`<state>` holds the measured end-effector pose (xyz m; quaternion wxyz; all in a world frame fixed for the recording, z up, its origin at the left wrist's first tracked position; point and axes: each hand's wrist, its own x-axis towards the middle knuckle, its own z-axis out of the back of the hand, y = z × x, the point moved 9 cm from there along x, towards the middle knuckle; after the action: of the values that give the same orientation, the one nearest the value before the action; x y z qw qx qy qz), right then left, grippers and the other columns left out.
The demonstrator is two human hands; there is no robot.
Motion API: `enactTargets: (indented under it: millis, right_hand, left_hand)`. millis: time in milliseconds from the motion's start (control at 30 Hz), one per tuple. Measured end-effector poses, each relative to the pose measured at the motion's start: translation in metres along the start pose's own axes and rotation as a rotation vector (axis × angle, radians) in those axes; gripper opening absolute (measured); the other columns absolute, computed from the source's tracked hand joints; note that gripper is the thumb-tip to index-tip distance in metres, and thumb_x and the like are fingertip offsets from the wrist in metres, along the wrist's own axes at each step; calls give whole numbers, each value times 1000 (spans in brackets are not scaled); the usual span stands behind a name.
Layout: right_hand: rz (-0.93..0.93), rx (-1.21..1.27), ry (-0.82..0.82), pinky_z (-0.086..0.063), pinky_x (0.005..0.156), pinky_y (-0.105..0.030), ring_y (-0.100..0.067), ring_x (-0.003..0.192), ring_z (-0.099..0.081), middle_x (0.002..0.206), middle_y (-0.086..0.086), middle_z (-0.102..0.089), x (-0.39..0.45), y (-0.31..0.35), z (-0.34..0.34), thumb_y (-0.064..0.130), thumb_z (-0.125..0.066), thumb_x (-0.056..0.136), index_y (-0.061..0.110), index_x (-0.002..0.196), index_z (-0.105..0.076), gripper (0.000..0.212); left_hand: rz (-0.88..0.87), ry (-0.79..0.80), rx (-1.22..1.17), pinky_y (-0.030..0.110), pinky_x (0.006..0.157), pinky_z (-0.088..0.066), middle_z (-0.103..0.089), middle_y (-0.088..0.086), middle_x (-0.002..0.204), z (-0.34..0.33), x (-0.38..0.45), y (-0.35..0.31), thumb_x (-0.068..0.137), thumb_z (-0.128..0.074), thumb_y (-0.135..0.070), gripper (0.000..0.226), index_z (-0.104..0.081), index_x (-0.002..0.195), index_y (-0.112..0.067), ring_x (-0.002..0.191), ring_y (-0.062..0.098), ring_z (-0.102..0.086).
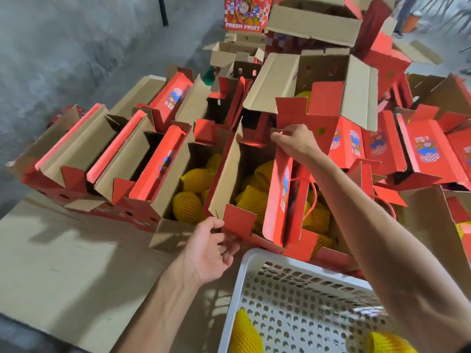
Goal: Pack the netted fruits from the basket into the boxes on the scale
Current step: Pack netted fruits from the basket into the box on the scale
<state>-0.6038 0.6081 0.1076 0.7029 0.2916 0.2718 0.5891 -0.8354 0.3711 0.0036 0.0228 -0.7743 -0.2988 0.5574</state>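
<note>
Basket: white perforated basket [244, 276] at the near edge, holding two netted fruits [244, 332] in yellow foam mesh, one at its near left and one at its near right.
Left hand: left hand [211, 250] just beyond the basket's far-left corner, palm up, fingers loosely curled round the near red flap [239, 222] of an open box.
Box in hand: red-and-brown box [229, 174] on flattened cardboard [63, 250], with yellow netted fruit inside.
Right hand: right hand [295, 142] at the box's far end, fingers pinching its far flap [303, 118].
Left row: neighbouring box holds netted fruit; the further boxes' insides are in shadow.
Far: piled red cartons [420, 149]; a "FRESH FRUIT" box [244, 14].
</note>
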Motion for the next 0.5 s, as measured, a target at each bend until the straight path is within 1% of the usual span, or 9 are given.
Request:
enactTargets:
  millis: [33,100,200,300,367,433,500]
  right_hand:
    - [2,-39,-12,-48,69,-26,-21,80,-66,85,-1,-71,-1,1,-3,34,-63,84,26,91,-77,17]
    - [-25,-88,-29,-50,72,-29,-27,83,-66,85,-5,-70,-1,-2,-11,29,-62,86,19,98,-80,24]
    - [-44,-133,-26,-57,81,-36,-37,83,-67,85,-13,-71,-3,-8,-23,22,-59,91,12,98,-80,24]
    - [-35,-210,-32,-56,88,-38,-44,95,-68,101,-21,-75,-7,-8,-27,11,-54,90,10,107,-79,31]
    - [-25,-299,-26,-58,87,-42,-45,96,-68,103,-21,-74,-10,-6,-27,11,-52,88,10,108,-78,32]
    - [27,-477,-57,-57,81,-43,-44,94,-68,99,-18,-73,-17,5,-24,13,-53,90,9,102,-76,27]
    - [179,-581,-166,-55,73,-40,-36,90,-68,91,-10,-73,-29,32,-21,17,-54,93,11,91,-76,23]
  left_hand:
    - [-5,-12,34,34,76,-34,-62,15,113,1,3,2,96,-47,-35,54,-62,132,2,106,25,-51]
    - [-11,-29,70,36,78,-35,-64,15,113,1,8,5,97,-45,-33,52,-62,133,2,105,24,-53]
    - [-15,-34,2,34,76,-43,-61,18,115,3,17,12,100,-45,-28,53,-56,140,5,104,28,-54]
    - [-4,-11,-44,36,78,-47,-59,21,115,7,27,17,100,-45,-30,55,-55,141,6,103,31,-54]
    - [5,9,-25,38,88,-47,-63,24,119,12,30,19,101,-45,-37,57,-59,138,5,105,32,-56]
    - [-8,28,-2,41,100,-44,-66,25,128,15,31,23,102,-46,-45,59,-63,133,3,111,33,-57]
    - [-42,15,23,41,100,-41,-68,21,126,20,32,27,101,-48,-51,60,-66,131,-1,111,31,-58]
